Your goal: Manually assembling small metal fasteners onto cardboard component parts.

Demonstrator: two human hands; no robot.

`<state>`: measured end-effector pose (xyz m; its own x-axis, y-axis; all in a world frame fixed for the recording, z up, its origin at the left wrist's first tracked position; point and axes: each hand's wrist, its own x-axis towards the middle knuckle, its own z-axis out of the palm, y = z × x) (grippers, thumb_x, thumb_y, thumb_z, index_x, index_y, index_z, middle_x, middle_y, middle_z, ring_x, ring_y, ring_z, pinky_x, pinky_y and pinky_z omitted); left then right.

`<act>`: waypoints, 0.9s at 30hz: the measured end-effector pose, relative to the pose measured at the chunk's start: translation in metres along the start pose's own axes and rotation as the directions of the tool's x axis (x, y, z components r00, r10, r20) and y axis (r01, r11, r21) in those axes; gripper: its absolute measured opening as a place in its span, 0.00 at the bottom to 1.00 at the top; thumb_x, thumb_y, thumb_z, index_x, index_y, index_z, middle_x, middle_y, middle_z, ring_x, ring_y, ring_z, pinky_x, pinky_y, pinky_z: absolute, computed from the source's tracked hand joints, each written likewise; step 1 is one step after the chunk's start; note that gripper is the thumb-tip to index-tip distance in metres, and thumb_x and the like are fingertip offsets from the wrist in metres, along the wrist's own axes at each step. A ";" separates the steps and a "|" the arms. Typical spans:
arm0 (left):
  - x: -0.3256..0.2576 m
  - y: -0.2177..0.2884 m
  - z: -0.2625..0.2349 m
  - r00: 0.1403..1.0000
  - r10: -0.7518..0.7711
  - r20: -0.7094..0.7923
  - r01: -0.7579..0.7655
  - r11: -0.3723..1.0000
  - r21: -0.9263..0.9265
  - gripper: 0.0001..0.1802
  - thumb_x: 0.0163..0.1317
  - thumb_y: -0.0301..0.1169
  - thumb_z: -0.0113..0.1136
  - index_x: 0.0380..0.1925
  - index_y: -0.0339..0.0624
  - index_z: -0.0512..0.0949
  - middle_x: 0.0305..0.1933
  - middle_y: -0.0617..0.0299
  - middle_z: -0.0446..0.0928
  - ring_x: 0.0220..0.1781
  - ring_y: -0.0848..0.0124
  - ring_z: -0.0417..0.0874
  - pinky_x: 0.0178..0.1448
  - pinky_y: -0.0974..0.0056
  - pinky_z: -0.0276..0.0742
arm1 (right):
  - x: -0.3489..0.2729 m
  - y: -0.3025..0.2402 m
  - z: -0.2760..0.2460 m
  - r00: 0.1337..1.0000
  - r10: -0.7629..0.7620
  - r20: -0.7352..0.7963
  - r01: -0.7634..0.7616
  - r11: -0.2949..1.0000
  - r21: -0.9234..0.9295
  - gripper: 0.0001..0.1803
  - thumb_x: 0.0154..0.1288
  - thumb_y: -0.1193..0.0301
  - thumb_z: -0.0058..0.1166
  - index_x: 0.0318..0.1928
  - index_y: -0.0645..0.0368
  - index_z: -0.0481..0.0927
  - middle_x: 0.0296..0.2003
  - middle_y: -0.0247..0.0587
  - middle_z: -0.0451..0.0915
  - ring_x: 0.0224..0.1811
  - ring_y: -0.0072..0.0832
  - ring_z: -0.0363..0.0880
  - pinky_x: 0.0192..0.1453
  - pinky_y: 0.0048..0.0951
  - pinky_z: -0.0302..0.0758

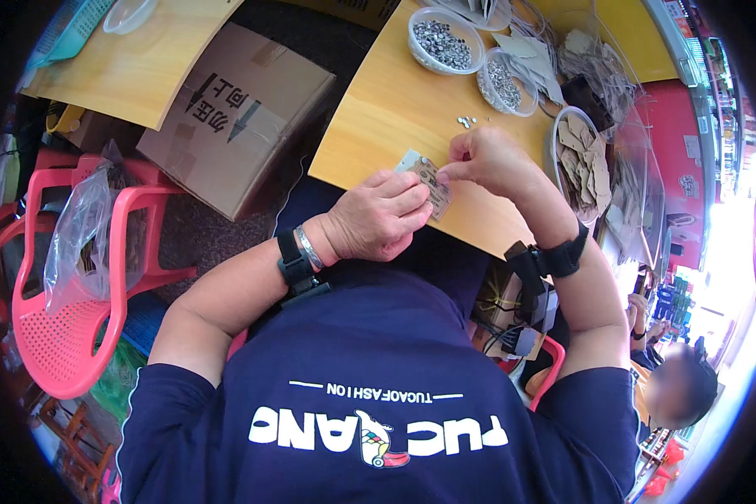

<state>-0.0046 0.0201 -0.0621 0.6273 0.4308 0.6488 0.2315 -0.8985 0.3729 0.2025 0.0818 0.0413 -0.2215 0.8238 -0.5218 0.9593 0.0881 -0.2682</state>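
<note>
My left hand (382, 217) is closed on a small brown cardboard tag (438, 200), held at the near edge of the wooden table (353, 126). A pale corner shows at the tag's upper left, and a small round spot sits near its top. Thumb and forefinger of my right hand (491, 164) pinch together at the tag's right edge; whatever lies between them is too small to make out. Just beyond that hand, several small shiny metal pieces (466, 123) lie loose on the table.
Two clear tubs hold small metal parts: a larger tub (441, 44) and a smaller tub (506, 82). Brown tags fill another tub (581, 164) at the right. A cardboard box (235, 118) and a pink chair (67, 336) stand left. Another person (676, 386) is at the far right.
</note>
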 end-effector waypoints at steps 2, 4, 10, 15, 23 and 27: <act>-0.001 0.001 0.001 1.000 -0.002 -0.005 0.002 1.000 0.007 0.19 0.43 0.29 0.65 0.40 0.43 0.81 0.49 0.62 0.77 0.55 0.64 0.78 0.56 0.59 0.74 | 0.000 0.001 0.002 0.997 -0.078 0.007 0.078 0.996 -0.030 0.17 0.50 0.57 0.71 0.29 0.58 0.85 0.23 0.48 0.82 0.27 0.41 0.81 0.33 0.40 0.75; -0.002 -0.001 0.000 1.000 0.015 -0.002 -0.015 1.000 0.010 0.19 0.44 0.31 0.64 0.40 0.43 0.81 0.49 0.61 0.77 0.56 0.64 0.78 0.57 0.59 0.73 | 0.005 0.002 0.002 0.997 -0.070 0.033 0.071 0.997 -0.028 0.17 0.50 0.58 0.71 0.29 0.58 0.85 0.23 0.48 0.82 0.27 0.42 0.81 0.34 0.41 0.75; -0.003 -0.005 0.004 0.999 0.037 -0.006 -0.037 0.999 0.000 0.19 0.44 0.32 0.65 0.40 0.42 0.81 0.49 0.60 0.77 0.56 0.63 0.78 0.58 0.58 0.73 | 0.008 0.000 -0.003 0.990 -0.049 0.133 0.046 0.999 0.025 0.16 0.52 0.59 0.70 0.29 0.60 0.84 0.23 0.48 0.81 0.27 0.42 0.81 0.34 0.41 0.75; -0.003 -0.006 0.006 0.999 0.039 -0.011 -0.039 0.999 0.000 0.20 0.45 0.33 0.65 0.41 0.42 0.81 0.49 0.59 0.77 0.56 0.62 0.78 0.58 0.59 0.72 | 0.005 -0.001 0.000 0.993 -0.089 0.080 0.090 0.996 -0.009 0.16 0.54 0.59 0.68 0.30 0.60 0.84 0.22 0.49 0.81 0.26 0.42 0.81 0.33 0.42 0.75; -0.003 -0.001 0.005 1.000 0.005 -0.011 -0.004 0.997 0.072 0.20 0.46 0.33 0.64 0.42 0.41 0.81 0.50 0.59 0.77 0.57 0.62 0.77 0.59 0.59 0.72 | -0.015 0.003 0.026 0.987 0.069 -0.145 -0.030 0.967 0.252 0.13 0.57 0.63 0.67 0.32 0.61 0.84 0.21 0.45 0.79 0.25 0.32 0.79 0.30 0.36 0.73; -0.003 0.002 0.005 0.999 0.029 -0.019 -0.027 0.996 0.080 0.20 0.46 0.31 0.64 0.43 0.42 0.81 0.50 0.59 0.77 0.56 0.62 0.78 0.59 0.58 0.73 | -0.032 0.023 0.063 0.897 0.024 -0.441 0.234 0.821 0.521 0.09 0.59 0.70 0.64 0.40 0.59 0.85 0.30 0.40 0.81 0.30 0.28 0.79 0.37 0.29 0.76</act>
<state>-0.0020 0.0164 -0.0663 0.6195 0.4060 0.6718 0.2728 -0.9138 0.3007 0.2207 0.0218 0.0004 -0.0983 0.9882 -0.1178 0.6445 -0.0270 -0.7641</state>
